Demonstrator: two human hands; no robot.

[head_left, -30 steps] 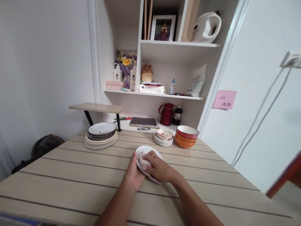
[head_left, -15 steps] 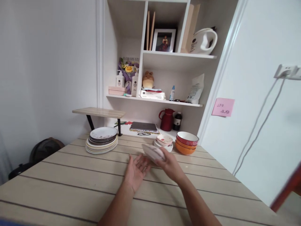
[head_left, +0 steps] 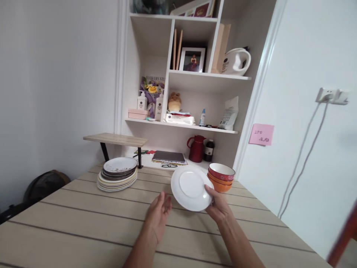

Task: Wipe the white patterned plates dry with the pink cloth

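My right hand (head_left: 218, 207) grips a small white plate (head_left: 190, 187) by its lower right rim and holds it up above the wooden table (head_left: 83, 223), its plain white underside turned toward me. The raised plate hides the small stack of saucers behind it. My left hand (head_left: 159, 215) hovers just left of and below the plate, palm up, fingers loosely spread, holding nothing.
A stack of larger plates (head_left: 117, 172) sits at the table's back left. Stacked red and orange bowls (head_left: 221, 176) stand at the back right, close to the held plate. Behind are shelves with a red jug (head_left: 196, 148), bottles and a notebook (head_left: 168, 156).
My right hand has lifted the plate off the table and tipped it up so its underside faces me. My left hand let go of it and opened. The view tilted upward.
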